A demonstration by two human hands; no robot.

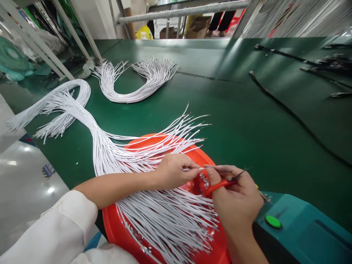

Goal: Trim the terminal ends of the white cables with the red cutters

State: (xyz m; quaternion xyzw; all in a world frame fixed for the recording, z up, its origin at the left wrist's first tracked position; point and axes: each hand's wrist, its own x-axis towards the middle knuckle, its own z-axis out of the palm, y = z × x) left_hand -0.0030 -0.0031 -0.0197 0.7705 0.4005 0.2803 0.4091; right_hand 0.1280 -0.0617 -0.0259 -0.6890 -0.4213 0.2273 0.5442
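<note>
My left hand (176,170) pinches a single white wire (187,169) near its end, over a red basin (110,227). Close against it, the fingertips of my right hand (238,196) meet at the tip of that wire. A red-handled tool (216,188) with a dark tip lies across my right palm, held by the thumb and fingers; its exact kind is unclear. Beneath both hands, a thick spread of white wires (165,216) lies across the basin, more of them draping over its far rim. Small shiny metal pieces (204,180) show inside the basin.
A teal machine (305,227) with a green button stands at the right. Two more white wire bundles (132,97) (82,90) lie on the green table (214,99). Black cables (291,113) rest on the right, and metal frame posts (74,29) rise at the left.
</note>
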